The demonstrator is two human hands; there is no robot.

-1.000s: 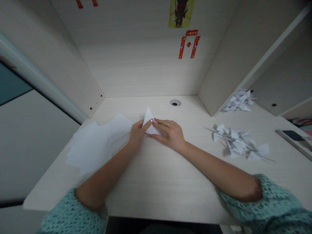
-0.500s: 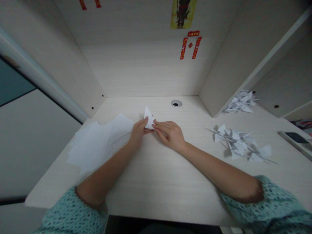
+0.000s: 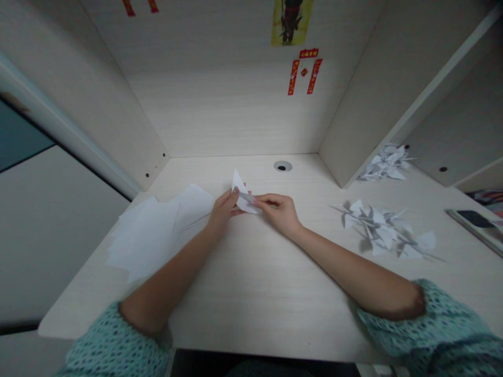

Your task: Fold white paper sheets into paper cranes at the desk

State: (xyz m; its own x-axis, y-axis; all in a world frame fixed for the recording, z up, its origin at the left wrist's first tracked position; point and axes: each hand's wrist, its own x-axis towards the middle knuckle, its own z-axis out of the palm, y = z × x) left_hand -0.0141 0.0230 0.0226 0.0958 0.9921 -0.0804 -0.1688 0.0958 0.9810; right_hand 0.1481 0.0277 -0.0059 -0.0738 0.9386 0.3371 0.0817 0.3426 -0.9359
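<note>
A small piece of folded white paper [image 3: 240,184] is held between my two hands, just above the middle of the desk. My left hand [image 3: 223,209] grips its left side, thumb on top and fingers beneath. On the right side, my right hand [image 3: 280,212] pinches a flap of the paper between thumb and forefinger. One pointed corner stands up away from me, and the flap at the right is partly lifted. The fingers cover the paper's lower left part.
Loose white paper sheets [image 3: 145,235] lie beside my left forearm. Several folded paper cranes [image 3: 379,225] sit at the right, with another heap of folded paper [image 3: 387,163] behind the divider panel [image 3: 377,104]. A phone [image 3: 477,225] lies at the far right. The desk [image 3: 251,303] has a round cable hole [image 3: 283,166] near its back.
My right hand has changed from flat fingers against the paper to a pinch on its right flap. That flap now extends farther right. My left hand keeps its grip.
</note>
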